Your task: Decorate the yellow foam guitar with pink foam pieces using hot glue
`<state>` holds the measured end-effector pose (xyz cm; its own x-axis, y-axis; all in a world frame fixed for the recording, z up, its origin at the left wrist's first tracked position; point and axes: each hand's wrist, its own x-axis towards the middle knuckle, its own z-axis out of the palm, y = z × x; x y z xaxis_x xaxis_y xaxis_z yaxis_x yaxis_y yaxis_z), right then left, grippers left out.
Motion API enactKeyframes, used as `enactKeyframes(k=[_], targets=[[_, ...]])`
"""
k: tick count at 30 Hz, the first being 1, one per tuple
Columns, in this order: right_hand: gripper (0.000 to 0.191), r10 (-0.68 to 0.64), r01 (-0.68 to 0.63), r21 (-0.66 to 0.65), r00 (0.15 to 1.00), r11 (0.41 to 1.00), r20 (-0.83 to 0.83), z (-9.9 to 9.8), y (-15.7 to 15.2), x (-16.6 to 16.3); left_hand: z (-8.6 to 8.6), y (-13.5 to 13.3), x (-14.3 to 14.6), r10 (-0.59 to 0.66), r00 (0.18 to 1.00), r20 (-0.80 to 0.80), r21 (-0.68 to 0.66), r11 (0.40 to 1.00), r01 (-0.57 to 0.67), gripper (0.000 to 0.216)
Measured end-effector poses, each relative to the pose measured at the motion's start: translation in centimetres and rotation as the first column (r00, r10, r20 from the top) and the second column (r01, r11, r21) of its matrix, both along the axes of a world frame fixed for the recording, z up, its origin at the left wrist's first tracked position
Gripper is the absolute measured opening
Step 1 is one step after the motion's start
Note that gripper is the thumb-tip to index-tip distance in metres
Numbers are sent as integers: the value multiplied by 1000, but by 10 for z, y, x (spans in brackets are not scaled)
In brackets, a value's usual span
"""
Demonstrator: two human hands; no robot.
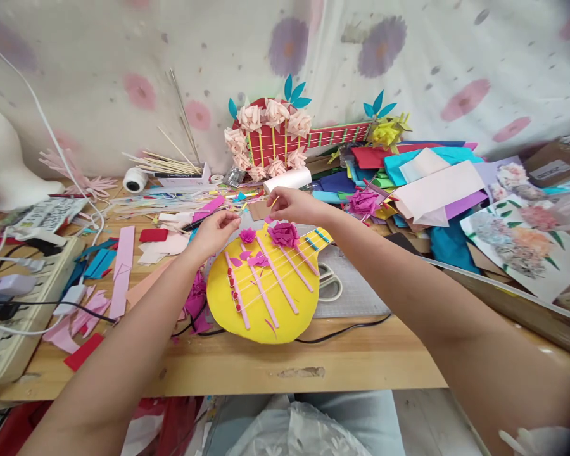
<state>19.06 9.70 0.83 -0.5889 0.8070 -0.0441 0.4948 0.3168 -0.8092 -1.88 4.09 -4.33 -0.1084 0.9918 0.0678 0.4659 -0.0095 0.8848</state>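
A yellow paper guitar (285, 316) lies flat on the table in front of me, with pink strips and white strings across its body. A large magenta paper flower (284, 234) and a smaller magenta flower (247, 235) sit at its far edge, with loose magenta petals (258, 259) on the strings nearby. My left hand (216, 232) is pinched closed just beyond the guitar's left rim; what its fingertips hold is too small to name. Over the far edge, my right hand (292, 206) is also pinched, fingertips pointing down near a small pink scrap. Its grip is unclear.
White-handled scissors (331, 284) rest on a grey cutting mat (356, 291) right of the guitar. A red paper guitar (275, 142) with pale flowers leans against the wall. Coloured paper (437, 183) piles up at right; a power strip (28, 316) with cables lies left.
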Motion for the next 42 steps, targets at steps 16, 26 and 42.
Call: enactKeyframes(k=[16,26,42], targets=[[23,116,-127,38,971,991,209,-20,25,-28,23,-13,9,-345,828,-442,-11,925,380,46],[26,224,-304,144,885,942,407,-14,20,-37,13,-30,-1,-348,776,-526,189,842,506,25],[23,329,-397,129,871,909,364,-18,19,-47,9,-31,-2,-325,769,-550,270,802,532,19]])
